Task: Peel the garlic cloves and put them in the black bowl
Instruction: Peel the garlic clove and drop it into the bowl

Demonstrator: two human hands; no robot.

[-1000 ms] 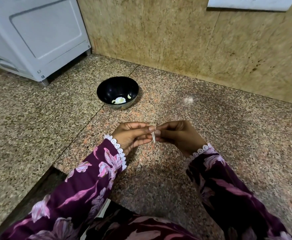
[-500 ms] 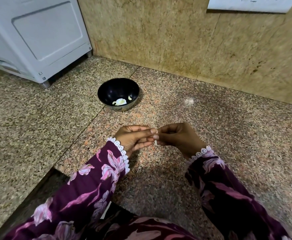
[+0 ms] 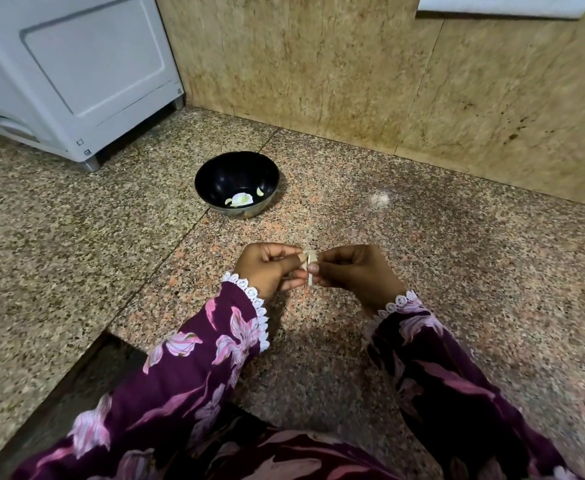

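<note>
I see soft, even indoor light; a dim shadow lies on the worktop (image 3: pixel 492 271) under my arms. Wide-angle bending curves the edges, with slight blur there.

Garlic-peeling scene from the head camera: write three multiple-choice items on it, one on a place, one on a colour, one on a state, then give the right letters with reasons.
1. Where does the black bowl stand?
A. On the granite counter, beyond the hands
B. On top of the white appliance
C. In the person's lap

2. What colour are the sleeves?
A. Plain white
B. Dark purple with pink flowers
C. Green checks

3. What holds the garlic clove?
A. Nothing; it lies on the counter
B. Only the right hand
C. The left hand and the right hand both pinch it

Answers:
1 A: the bowl sits on the stone surface, farther from the camera than the hands.
2 B: floral purple fabric with white lace cuffs.
3 C: fingertips of both hands meet on the pale clove above the counter.
</note>
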